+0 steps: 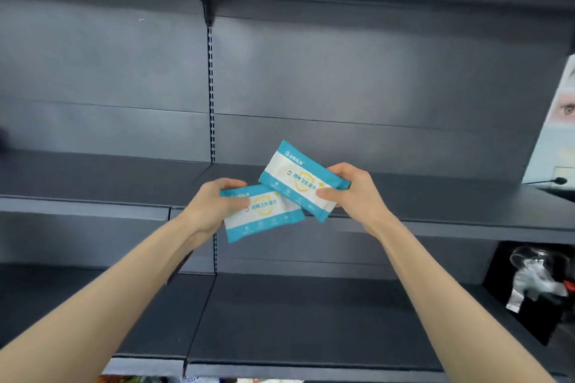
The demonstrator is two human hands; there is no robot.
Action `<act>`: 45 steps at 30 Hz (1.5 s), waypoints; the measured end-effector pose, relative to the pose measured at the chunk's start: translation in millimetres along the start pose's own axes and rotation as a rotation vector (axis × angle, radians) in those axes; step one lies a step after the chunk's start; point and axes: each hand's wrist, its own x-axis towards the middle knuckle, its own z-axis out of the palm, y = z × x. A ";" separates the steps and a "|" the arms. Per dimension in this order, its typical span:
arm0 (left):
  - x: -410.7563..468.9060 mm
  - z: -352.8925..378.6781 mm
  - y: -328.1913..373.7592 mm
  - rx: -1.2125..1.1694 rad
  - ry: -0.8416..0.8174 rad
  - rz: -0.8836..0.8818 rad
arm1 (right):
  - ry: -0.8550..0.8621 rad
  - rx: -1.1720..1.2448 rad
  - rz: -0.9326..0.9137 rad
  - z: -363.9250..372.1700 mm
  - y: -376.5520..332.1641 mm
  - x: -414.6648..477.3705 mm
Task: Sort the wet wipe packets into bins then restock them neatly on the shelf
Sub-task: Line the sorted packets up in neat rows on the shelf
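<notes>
2 bare arms reach forward at dark grey metal store shelving. Left hand (214, 205) grips 1 flat teal-and-white plastic wet wipe packet (264, 214) by its left end, thumb on the printed face, fingers curled over the top edge. Right hand (351, 193) pinches a 2nd, matching teal-and-white wipe packet (300, 180) by its right end, thumb on the front, fingers behind. Both packets are held in the air, face toward the camera, tilted; the 2nd one's lower left corner overlaps the 1st one's upper right corner. They sit in front of the middle dark grey shelf board (435, 205), just above its front lip, not resting on it.

Surface: matte steel boards, a lower shelf board (311, 320) beneath, a further one overhead. Slotted black upright (211, 87) splits the grey back panel (342, 71) into 2 bays. At far right, a printed poster (563, 134); below it a dark opening holding crumpled clear plastic packaging (535, 280).
</notes>
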 end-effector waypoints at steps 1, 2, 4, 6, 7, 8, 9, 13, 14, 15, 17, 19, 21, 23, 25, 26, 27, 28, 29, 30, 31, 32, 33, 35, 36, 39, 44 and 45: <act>17.1 -1.9 0.6 0.018 0.003 -0.001 | -0.010 0.005 0.005 2.0 3.9 18.3; 33.5 -3.7 1.4 0.042 0.020 0.001 | -0.034 0.014 0.020 4.5 7.6 36.0; 64.6 -6.1 2.0 0.061 0.090 0.025 | -0.115 0.014 0.048 11.8 15.1 69.2; 94.4 -7.4 1.6 0.049 0.143 0.065 | -0.186 0.040 0.065 21.3 23.2 100.5; 108.6 -8.2 0.5 0.054 0.161 0.068 | -0.203 0.066 0.079 26.8 27.3 115.3; 122.1 -9.4 -1.0 0.061 0.176 0.060 | -0.208 0.092 0.095 32.1 31.3 128.7; 135.6 -11.1 -3.6 0.060 0.189 0.050 | -0.206 0.117 0.111 37.7 36.0 141.5; 188.1 -20.4 -15.6 -0.015 0.200 0.043 | -0.201 0.132 0.130 59.4 56.2 185.4; 200.2 -22.7 -18.6 -0.031 0.201 0.040 | -0.191 0.104 0.123 63.8 61.3 194.4; 212.2 -24.7 -22.2 -0.043 0.200 0.039 | -0.175 0.084 0.117 67.8 67.3 203.8; 236.6 -28.8 -30.7 -0.052 0.189 0.034 | -0.137 0.068 0.114 75.6 78.3 222.6; 261.7 -32.6 -39.9 -0.039 0.164 0.020 | -0.093 0.032 0.109 83.1 89.9 241.6; 288.7 -36.8 -49.2 -0.023 0.127 0.014 | -0.054 -0.007 0.105 90.5 101.5 260.1; 314.6 -41.4 -57.2 0.000 0.093 0.015 | -0.031 -0.061 0.094 97.5 111.8 276.6; 337.4 -46.0 -65.8 0.028 0.082 0.022 | -0.012 -0.114 0.074 103.7 120.1 291.8; 346.9 -47.7 -70.6 0.042 0.076 0.028 | -0.005 -0.139 0.067 106.6 123.5 298.1; 355.5 -48.6 -75.6 0.059 0.070 0.032 | 0.004 -0.163 0.062 109.7 127.1 304.2; 363.2 -49.1 -80.4 0.076 0.067 0.035 | 0.015 -0.183 0.057 112.8 130.6 309.4; 370.8 -49.2 -85.1 0.092 0.066 0.040 | 0.026 -0.200 0.055 116.1 134.4 314.8; 377.2 -49.1 -89.1 0.099 0.066 0.048 | 0.034 -0.217 0.056 119.2 137.9 319.0; 382.3 -48.2 -92.5 0.098 0.060 0.057 | 0.039 -0.236 0.058 121.9 141.3 322.8; 386.3 -47.1 -95.2 0.100 0.045 0.067 | 0.042 -0.255 0.058 123.8 144.8 326.3; 390.3 -46.2 -98.3 0.116 0.020 0.070 | 0.042 -0.270 0.058 125.2 148.8 330.0; 397.1 -45.2 -103.2 0.167 -0.040 0.055 | 0.042 -0.304 0.061 126.5 156.0 336.6; 399.8 -45.3 -105.2 0.187 -0.057 0.050 | 0.046 -0.319 0.065 127.0 159.3 339.6; 409.8 -43.5 -111.1 0.246 -0.005 0.106 | 0.082 -0.365 0.079 128.9 168.8 350.2; 418.8 -36.5 -114.0 0.333 0.131 0.239 | 0.112 -0.417 0.052 133.9 179.2 368.4; 421.3 -36.5 -114.9 0.327 0.141 0.254 | 0.109 -0.426 0.043 134.6 180.8 371.5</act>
